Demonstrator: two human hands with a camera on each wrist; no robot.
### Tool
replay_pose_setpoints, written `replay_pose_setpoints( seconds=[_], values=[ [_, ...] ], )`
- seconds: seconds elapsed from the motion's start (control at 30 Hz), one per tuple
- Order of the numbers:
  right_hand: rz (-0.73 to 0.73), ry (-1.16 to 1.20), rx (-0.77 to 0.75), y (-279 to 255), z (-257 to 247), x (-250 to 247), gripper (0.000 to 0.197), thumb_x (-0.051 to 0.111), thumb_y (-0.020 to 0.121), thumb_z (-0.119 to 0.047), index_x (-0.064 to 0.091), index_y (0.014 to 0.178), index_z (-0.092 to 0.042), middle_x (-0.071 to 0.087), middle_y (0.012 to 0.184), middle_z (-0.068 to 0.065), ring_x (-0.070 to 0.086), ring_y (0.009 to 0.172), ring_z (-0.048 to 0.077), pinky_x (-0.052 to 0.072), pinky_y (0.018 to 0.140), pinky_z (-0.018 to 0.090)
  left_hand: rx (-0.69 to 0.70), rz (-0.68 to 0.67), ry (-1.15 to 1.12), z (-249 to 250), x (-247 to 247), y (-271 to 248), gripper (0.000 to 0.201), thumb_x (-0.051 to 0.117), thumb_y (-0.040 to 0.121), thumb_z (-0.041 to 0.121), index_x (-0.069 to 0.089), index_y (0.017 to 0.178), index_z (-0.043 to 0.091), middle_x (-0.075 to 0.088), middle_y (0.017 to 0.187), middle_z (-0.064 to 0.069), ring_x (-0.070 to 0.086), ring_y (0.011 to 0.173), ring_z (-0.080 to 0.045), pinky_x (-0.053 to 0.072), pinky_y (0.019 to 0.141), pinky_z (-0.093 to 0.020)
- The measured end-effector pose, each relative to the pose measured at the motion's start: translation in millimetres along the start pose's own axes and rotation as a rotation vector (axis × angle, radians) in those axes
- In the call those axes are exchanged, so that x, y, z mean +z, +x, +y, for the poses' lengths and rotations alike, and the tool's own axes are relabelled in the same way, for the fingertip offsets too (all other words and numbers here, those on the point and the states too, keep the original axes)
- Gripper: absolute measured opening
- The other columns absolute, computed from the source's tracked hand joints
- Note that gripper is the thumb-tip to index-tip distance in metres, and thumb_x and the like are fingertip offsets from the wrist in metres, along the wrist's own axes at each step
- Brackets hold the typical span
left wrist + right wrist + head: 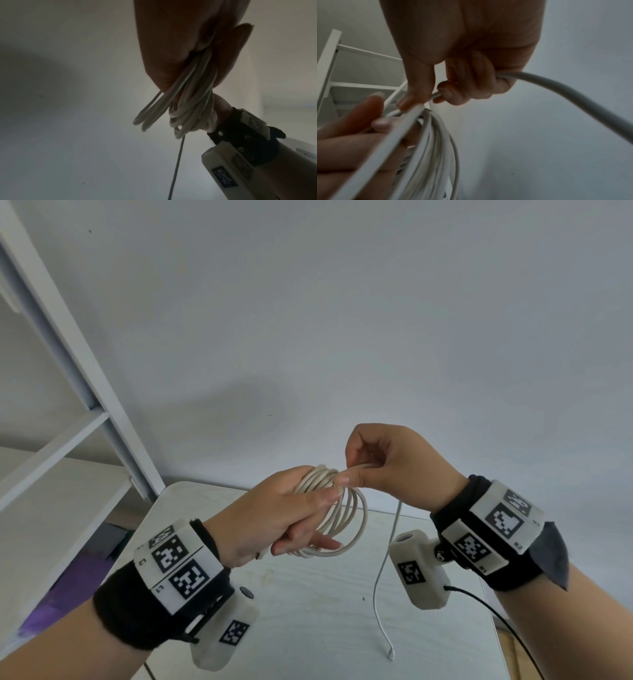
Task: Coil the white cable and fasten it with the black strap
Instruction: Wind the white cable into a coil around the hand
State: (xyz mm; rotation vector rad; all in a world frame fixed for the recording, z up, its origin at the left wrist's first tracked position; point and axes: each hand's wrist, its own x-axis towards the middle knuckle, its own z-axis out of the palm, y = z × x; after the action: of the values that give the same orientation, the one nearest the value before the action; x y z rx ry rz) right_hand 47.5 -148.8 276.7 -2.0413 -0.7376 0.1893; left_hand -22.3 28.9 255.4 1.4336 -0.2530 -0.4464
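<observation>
Cable (346,515) off-white. Wristbands (137,614) black, carrying white blocks (178,563) with black-and-white square-pattern markers. Bench (308,611) pale whitish wood grain. Shelf (68,344) white. Wall (342,302) light grey.

Both forearms are bare, each wrapped at the wrist in a wide black fabric band (130,614). On the left band sits a white blocky plastic plate (178,563) carrying several black-and-white square coded markers. Below it, toward 5 o'clock, hangs a rounded white plastic camera housing (226,628) with one more marker and a dark round button on top. The right wrist's black band (455,508) bears a matching white marker plate (493,522); a loose dark grey flap of fabric (555,556) sticks out at 3 o'clock. Its white camera housing (418,570) is fixed by a metal screw (440,556), and a thin black wire (496,614) leaves it toward 4 o'clock
</observation>
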Motion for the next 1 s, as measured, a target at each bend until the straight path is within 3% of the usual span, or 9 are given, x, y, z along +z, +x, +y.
replay_pose_setpoints(
  seconds=[0.17, 0.27, 0.37, 0.47, 0.57, 0.67, 0.83, 0.9, 1.0],
  values=[
    [0.002, 0.037, -0.024, 2, 1, 3, 0.024, 0.078, 0.068, -0.023, 0.055, 0.064, -0.018, 0.046, 0.050, -0.012, 0.037, 0.049, 0.005, 0.035, 0.050, 0.016, -0.052, -0.046, -0.126, 0, -4, -1, 0.035, 0.049, 0.092, 0.027, 0.045, 0.091, -0.008, 0.034, 0.042, 0.005, 0.024, 0.028, -0.005, 0.055, 0.062, -0.032],
    [0.029, 0.062, -0.039, 2, 6, 8, 0.023, 0.076, 0.071, -0.022, 0.054, 0.066, -0.017, 0.044, 0.049, -0.013, 0.035, 0.048, 0.004, 0.033, 0.049, 0.016, -0.069, -0.067, -0.272, 1, -5, -1, 0.023, 0.049, 0.090, 0.029, 0.047, 0.084, 0.007, 0.032, 0.038, 0.007, 0.024, 0.026, -0.002, 0.047, 0.044, -0.023],
    [0.071, 0.051, -0.084, 0, 11, 17, 0.023, 0.073, 0.074, -0.027, 0.052, 0.068, -0.018, 0.044, 0.050, -0.013, 0.035, 0.049, 0.004, 0.033, 0.051, 0.015, -0.087, -0.139, -0.458, 0, -9, 0, 0.023, 0.054, 0.088, 0.032, 0.047, 0.081, 0.011, 0.034, 0.037, 0.010, 0.026, 0.024, 0.000, 0.038, 0.036, -0.017],
    [0.128, 0.026, -0.122, -2, 13, 21, 0.021, 0.065, 0.075, -0.034, 0.050, 0.070, -0.020, 0.042, 0.055, -0.010, 0.035, 0.050, 0.005, 0.033, 0.052, 0.015, -0.120, -0.246, -0.689, -6, -12, 2, 0.027, 0.067, 0.082, 0.031, 0.052, 0.083, 0.009, 0.040, 0.038, 0.009, 0.027, 0.024, -0.001, 0.037, 0.034, -0.016],
    [0.130, 0.034, -0.124, -2, 14, 20, 0.020, 0.066, 0.075, -0.035, 0.050, 0.070, -0.022, 0.044, 0.057, -0.006, 0.035, 0.052, 0.006, 0.034, 0.053, 0.019, -0.143, -0.301, -0.805, -11, -13, 4, 0.026, 0.067, 0.083, 0.030, 0.052, 0.085, 0.009, 0.038, 0.038, 0.008, 0.022, 0.026, -0.006, 0.035, 0.033, -0.017],
    [0.098, 0.070, -0.098, -1, 15, 19, 0.027, 0.070, 0.073, -0.038, 0.051, 0.072, -0.019, 0.043, 0.057, 0.002, 0.035, 0.052, 0.010, 0.034, 0.052, 0.025, -0.185, -0.295, -0.756, -16, -17, 6, 0.027, 0.067, 0.082, 0.034, 0.054, 0.081, 0.011, 0.038, 0.037, 0.008, 0.032, 0.023, -0.002, 0.037, 0.033, -0.017],
    [0.079, 0.091, -0.037, -1, 25, 23, 0.038, 0.073, 0.067, -0.046, 0.054, 0.069, -0.013, 0.046, 0.058, 0.003, 0.037, 0.053, 0.009, 0.034, 0.051, 0.019, -0.232, -0.252, -0.650, -16, -20, 5, 0.035, 0.074, 0.071, 0.045, 0.056, 0.064, 0.015, 0.044, 0.034, 0.009, 0.035, 0.022, 0.000, 0.037, 0.032, -0.016],
    [0.083, 0.120, 0.002, 0, 34, 26, 0.037, 0.068, 0.071, -0.048, 0.056, 0.067, -0.013, 0.046, 0.058, 0.005, 0.036, 0.052, 0.012, 0.033, 0.052, 0.021, -0.199, -0.252, -0.671, -14, -21, 7, 0.034, 0.071, 0.073, 0.045, 0.058, 0.067, 0.014, 0.043, 0.033, 0.008, 0.028, 0.022, -0.002, 0.039, 0.034, -0.017],
    [0.143, 0.263, 0.098, -1, 47, 30, 0.028, 0.056, 0.086, -0.033, 0.055, 0.061, -0.020, 0.041, 0.048, -0.008, 0.033, 0.045, 0.009, 0.033, 0.047, 0.022, -0.078, -0.362, -0.908, -10, -32, 12, 0.034, 0.053, 0.090, 0.039, 0.058, 0.079, 0.007, 0.046, 0.039, 0.002, 0.028, 0.032, -0.009, 0.043, 0.043, -0.021]
  ],
)
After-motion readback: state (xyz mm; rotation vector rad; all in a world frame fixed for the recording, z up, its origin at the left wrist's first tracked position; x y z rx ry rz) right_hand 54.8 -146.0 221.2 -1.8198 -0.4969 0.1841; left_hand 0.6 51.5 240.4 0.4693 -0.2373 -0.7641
